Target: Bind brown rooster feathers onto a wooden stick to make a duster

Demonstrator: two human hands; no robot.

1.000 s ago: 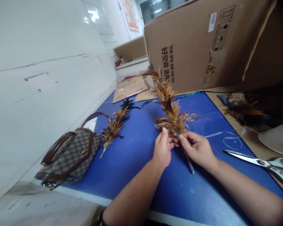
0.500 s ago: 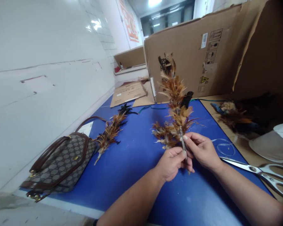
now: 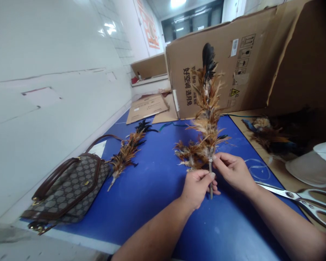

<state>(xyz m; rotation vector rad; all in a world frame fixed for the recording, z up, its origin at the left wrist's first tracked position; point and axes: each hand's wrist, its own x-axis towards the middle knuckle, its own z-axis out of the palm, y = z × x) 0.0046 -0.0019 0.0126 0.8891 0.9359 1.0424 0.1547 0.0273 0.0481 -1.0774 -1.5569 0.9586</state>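
A feather duster (image 3: 208, 116) with brown feathers and a dark tip stands upright above the blue table. My left hand (image 3: 197, 186) is closed, pinching its thin stick between thumb and fingers. Just higher, my right hand (image 3: 230, 170) has thumb and fingertips closed at the point where the feathers meet the stick; whether it also holds a thread there is too small to tell. Behind the stick lies a clump of brown feathers (image 3: 188, 154) on the table. Another feather duster (image 3: 127, 152) lies to the left, beside a handbag.
The patterned handbag (image 3: 73, 188) stands on the left by the white wall. Large scissors (image 3: 295, 196) lie by my right forearm, near a coil of clear line (image 3: 259, 169). A cardboard box (image 3: 220, 72) stands behind. More feathers (image 3: 271, 136) and a white container (image 3: 312, 165) are at right.
The held feather duster has turned about its stick and become more upright, its dark tip now showing at the top. Both hands stay at nearly the same place.
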